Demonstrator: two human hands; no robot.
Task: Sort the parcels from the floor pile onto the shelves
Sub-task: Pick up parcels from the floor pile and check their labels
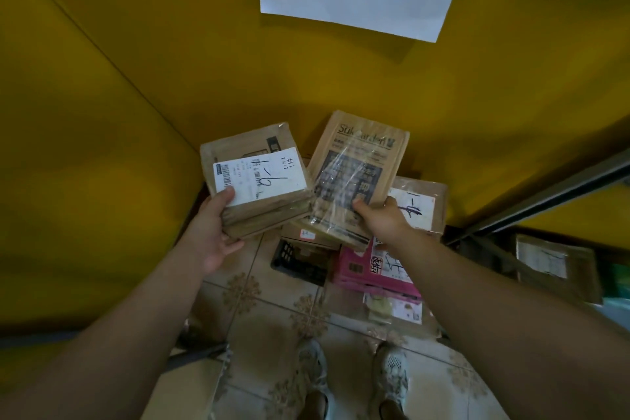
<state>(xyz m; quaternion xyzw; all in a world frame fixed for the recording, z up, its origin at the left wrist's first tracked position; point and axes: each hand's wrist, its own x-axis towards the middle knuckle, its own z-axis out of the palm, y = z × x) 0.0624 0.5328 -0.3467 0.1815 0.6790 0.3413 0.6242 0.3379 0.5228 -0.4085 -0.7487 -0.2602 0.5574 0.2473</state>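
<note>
The person stands over the floor pile with a parcel in each hand. The left hand (213, 232) grips a brown cardboard box (269, 147) by its near corner. The thumb presses on the white shipping label (269, 177), which is hand-marked "1-6", and the fingers (231, 245) curl beneath the box. The right hand (385, 220) holds a flat brown paper parcel (358, 160) wrapped in clear tape. It pinches the near edge with the thumb on the printed face; the other fingers are hidden underneath. Both parcels are lifted clear of the pile and sit side by side, edges almost touching, in front of the yellow wall (136, 78).

Judging by what lies below, the sorting is far from finished. On the tiled floor (272, 317) a labelled brown box (436, 201), a pink carton (358, 271), a black-printed package (300, 261) and a clear-wrapped packet (392, 310) are stacked loosely against each other, with more cardboard under them.

The shelf unit (545, 201) shows only at the right edge, with one labelled parcel (552, 262) on a lower level, so at least a little may be shelved. Neither held parcel is near the shelf yet. The written mark suggests the left box goes to a numbered spot; the paper parcel's label is not visible, so its place cannot be judged.
</note>
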